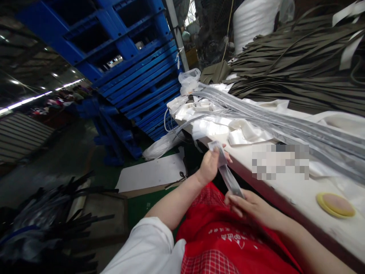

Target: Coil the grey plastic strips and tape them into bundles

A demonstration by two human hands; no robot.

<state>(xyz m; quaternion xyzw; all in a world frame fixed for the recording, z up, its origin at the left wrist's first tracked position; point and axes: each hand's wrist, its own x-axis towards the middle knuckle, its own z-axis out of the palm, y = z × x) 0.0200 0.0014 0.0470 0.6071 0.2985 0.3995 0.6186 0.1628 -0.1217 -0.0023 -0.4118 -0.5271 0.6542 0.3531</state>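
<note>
A translucent grey plastic strip (228, 177) runs between my two hands, in front of the red apron (222, 228) and beside the table edge. My left hand (210, 163) is closed on its upper end, thumb on top. Lower down, my right hand (242, 201) pinches the same strip between thumb and fingers. More long translucent strips (273, 116) lie in a bundle along the white table (273, 190), with glossy white material (246, 131) beneath and beside them.
Dark olive strips (296, 57) are heaped at the back right, near a white roll (255, 23). A yellow-rimmed round item (335, 204) sits on the table. Blue pallets (142, 76) are stacked ahead left. A white board (152, 173) and black strips (68, 201) lie lower left.
</note>
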